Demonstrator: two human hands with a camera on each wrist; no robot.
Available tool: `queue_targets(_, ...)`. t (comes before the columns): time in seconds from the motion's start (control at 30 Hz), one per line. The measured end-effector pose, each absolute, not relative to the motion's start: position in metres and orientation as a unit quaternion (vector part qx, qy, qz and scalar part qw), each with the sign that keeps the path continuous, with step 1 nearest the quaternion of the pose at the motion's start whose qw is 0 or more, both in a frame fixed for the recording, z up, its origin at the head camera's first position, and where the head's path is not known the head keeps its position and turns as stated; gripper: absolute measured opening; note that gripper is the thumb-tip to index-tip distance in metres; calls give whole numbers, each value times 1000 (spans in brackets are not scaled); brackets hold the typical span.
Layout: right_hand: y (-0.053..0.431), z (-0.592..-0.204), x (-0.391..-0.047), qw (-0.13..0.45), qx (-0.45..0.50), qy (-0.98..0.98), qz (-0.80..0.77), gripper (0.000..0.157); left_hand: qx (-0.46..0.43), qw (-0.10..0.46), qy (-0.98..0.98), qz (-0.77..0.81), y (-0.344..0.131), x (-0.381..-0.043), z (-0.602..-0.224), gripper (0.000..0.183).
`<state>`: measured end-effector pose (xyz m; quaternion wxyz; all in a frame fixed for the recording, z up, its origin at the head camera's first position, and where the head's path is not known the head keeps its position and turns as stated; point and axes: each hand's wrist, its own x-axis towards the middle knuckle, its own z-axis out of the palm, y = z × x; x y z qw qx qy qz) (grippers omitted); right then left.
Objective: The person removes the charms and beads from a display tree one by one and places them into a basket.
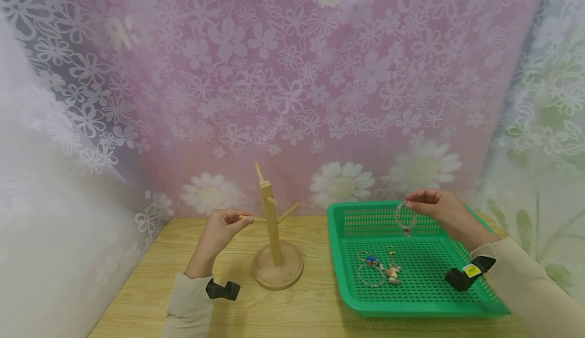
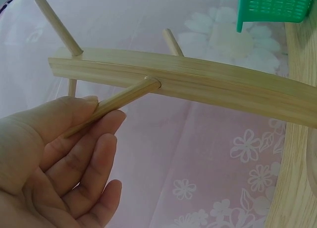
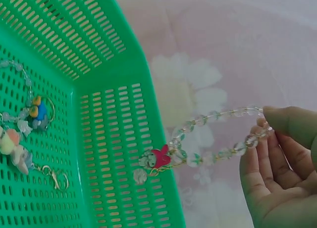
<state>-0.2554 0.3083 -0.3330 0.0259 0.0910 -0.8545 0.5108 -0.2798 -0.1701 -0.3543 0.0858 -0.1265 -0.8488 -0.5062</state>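
My left hand (image 1: 224, 231) pinches a side peg (image 2: 126, 96) of the wooden stand (image 1: 271, 226), thumb on one side and index finger on the other. The stand is upright on its round base (image 1: 279, 277), with more pegs at different heights. Over the back of the green basket (image 1: 335, 257), my right hand (image 1: 439, 213) pinches a clear beaded bracelet (image 3: 213, 116) between thumb and fingertips. The bracelet hangs as a loop, its red charm (image 3: 161, 157) and a clear bead at the bottom.
Inside the basket lie another beaded bracelet (image 1: 371, 283), a keychain with a blue figure (image 1: 371, 260) and a keychain with a pale figure (image 1: 393, 273). A flowered curtain (image 1: 283, 99) hangs behind the wooden table (image 1: 146, 287).
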Motion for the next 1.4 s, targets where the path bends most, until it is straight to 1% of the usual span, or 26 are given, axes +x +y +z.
queue_targets(0.13, 312, -338, -259, 16, 94, -857, 507, 47, -124, 83, -850, -505, -171, -280, -355, 21)
queue_targets(0.53, 314, -361, -266, 5, 77, -882, 466, 50, -124, 81, -847, -510, -172, -277, -354, 22)
queue_targets(0.93, 309, -377, -266, -14, 62, -877, 477, 44, -124, 83, -850, -505, -171, -278, -357, 20)
queue_targets(1.17, 311, -382, -266, -20, 49, -876, 479, 43, -128, 80, -849, -506, -171, -278, -355, 23)
queue_targets(1.4, 312, -387, -264, -25, 55, -873, 483, 41, -122, 79, -850, -506, -171, -276, -355, 20)
